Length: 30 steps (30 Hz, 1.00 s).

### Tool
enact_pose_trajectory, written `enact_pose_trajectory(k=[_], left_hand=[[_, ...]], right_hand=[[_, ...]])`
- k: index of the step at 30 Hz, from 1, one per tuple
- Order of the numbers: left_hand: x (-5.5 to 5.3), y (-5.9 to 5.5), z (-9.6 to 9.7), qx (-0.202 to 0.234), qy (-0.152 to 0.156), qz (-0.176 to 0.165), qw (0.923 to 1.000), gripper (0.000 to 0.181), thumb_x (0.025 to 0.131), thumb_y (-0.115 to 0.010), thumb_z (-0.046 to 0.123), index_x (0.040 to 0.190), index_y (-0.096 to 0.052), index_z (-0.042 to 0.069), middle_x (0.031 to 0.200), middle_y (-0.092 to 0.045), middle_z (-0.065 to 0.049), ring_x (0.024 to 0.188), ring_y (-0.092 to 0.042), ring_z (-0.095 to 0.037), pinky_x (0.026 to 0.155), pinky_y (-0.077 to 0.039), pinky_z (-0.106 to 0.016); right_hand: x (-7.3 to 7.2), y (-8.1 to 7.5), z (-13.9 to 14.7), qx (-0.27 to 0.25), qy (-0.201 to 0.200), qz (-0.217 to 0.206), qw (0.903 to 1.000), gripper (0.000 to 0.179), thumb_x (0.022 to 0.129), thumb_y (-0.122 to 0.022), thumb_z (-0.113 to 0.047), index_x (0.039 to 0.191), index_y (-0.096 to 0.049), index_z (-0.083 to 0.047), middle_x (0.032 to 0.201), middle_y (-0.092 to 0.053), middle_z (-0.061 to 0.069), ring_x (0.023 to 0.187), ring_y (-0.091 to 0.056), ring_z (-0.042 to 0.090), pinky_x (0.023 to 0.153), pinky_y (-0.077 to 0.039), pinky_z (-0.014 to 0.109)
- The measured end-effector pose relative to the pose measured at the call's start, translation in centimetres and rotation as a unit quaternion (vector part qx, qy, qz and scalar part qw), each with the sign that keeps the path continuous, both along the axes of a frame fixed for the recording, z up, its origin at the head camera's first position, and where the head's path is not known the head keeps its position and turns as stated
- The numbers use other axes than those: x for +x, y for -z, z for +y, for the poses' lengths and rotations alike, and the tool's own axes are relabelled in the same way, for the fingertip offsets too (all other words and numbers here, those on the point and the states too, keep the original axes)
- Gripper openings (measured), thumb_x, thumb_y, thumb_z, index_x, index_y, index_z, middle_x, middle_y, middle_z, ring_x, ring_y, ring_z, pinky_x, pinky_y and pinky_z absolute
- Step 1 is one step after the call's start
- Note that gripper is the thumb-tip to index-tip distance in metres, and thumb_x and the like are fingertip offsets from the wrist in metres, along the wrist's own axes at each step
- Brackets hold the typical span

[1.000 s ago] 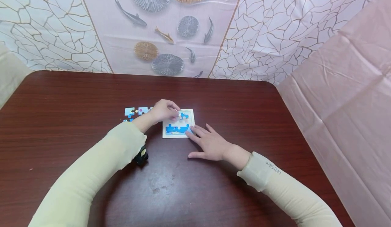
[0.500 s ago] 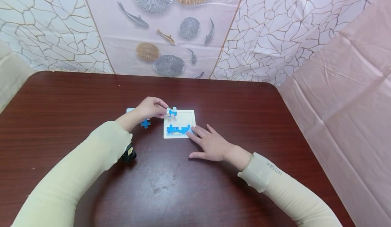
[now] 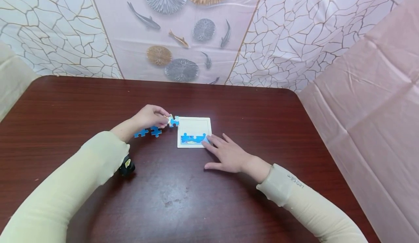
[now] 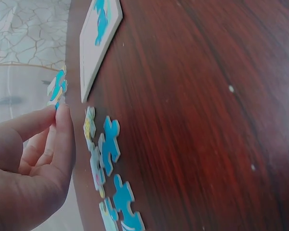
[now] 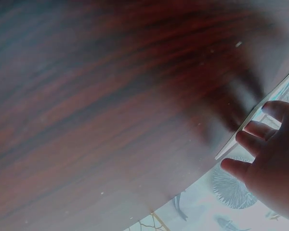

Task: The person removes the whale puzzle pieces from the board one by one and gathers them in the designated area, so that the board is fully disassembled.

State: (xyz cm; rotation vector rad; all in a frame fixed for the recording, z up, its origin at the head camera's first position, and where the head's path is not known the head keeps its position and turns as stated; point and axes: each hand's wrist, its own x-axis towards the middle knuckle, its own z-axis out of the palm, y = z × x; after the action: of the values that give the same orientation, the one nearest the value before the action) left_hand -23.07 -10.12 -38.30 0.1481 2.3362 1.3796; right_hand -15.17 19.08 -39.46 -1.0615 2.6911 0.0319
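Between thumb and fingertips my left hand (image 3: 151, 117) pinches a blue and white jigsaw piece (image 3: 174, 121), held just off the left edge of the white puzzle board (image 3: 194, 124). The left wrist view shows that piece (image 4: 59, 89) raised above the loose ones. Along the board's bottom lies a joined row of blue pieces (image 3: 191, 138); the space above it is bare white. My right hand (image 3: 229, 155) lies with fingers spread, its fingertips on the board's lower right corner. In the right wrist view its fingers (image 5: 250, 142) reach the board's edge.
Several loose jigsaw pieces lie left of the board, among them a blue piece (image 3: 155, 131) and another blue piece (image 3: 141, 133); some are partly hidden by my left hand. All rest on a dark wooden table (image 3: 209, 206). A patterned cloth (image 3: 183, 28) hangs behind its far edge.
My left hand has drawn a jigsaw piece out of the upper part of the board and moved left with it. The right hand stays in place.
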Motion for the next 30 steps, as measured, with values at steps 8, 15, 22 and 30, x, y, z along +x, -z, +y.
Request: enact_pose_trajectory(k=[8,15,22,30], left_hand=[[0.2,0.06,-0.66,-0.004,0.001,-0.013,0.9999,0.033,0.089,-0.062,0.013,0.115,-0.057,-0.007,0.098,-0.068,-0.019,0.073,-0.066,-0.012,0.078,-0.057,-0.03],[0.22,0.27,-0.6,-0.003,0.011,-0.02,0.9997,0.031,0.089,-0.061,0.008,0.113,-0.058,-0.011,0.089,-0.069,-0.013,0.067,-0.064,-0.008,0.073,-0.057,-0.028],[0.44,0.02,-0.48,-0.006,0.017,-0.026,0.9995,0.031,0.088,-0.061,0.006,0.112,-0.059,-0.013,0.091,-0.069,-0.016,0.064,-0.064,-0.006,0.071,-0.057,-0.026],[0.56,-0.05,-0.51,-0.016,0.021,-0.028,0.9992,0.031,0.088,-0.06,0.006,0.113,-0.058,-0.012,0.096,-0.068,-0.02,0.065,-0.064,-0.008,0.072,-0.058,-0.029]], right_hand=[[0.01,0.05,0.45,-0.005,-0.004,0.006,1.0,0.077,0.087,-0.048,-0.062,0.146,-0.033,-0.015,0.153,-0.028,0.012,0.142,-0.025,0.025,0.114,-0.018,0.056],[0.02,-0.07,0.48,-0.008,-0.005,0.006,0.9999,0.077,0.087,-0.049,-0.061,0.145,-0.034,-0.014,0.153,-0.029,0.012,0.142,-0.026,0.025,0.114,-0.019,0.056],[-0.04,0.05,0.47,-0.006,-0.002,0.005,1.0,0.077,0.087,-0.048,-0.062,0.146,-0.033,-0.015,0.153,-0.028,0.012,0.142,-0.025,0.024,0.114,-0.018,0.056],[0.0,0.01,0.49,-0.005,-0.005,0.008,0.9999,0.077,0.087,-0.048,-0.062,0.146,-0.034,-0.014,0.152,-0.029,0.012,0.142,-0.026,0.025,0.114,-0.019,0.056]])
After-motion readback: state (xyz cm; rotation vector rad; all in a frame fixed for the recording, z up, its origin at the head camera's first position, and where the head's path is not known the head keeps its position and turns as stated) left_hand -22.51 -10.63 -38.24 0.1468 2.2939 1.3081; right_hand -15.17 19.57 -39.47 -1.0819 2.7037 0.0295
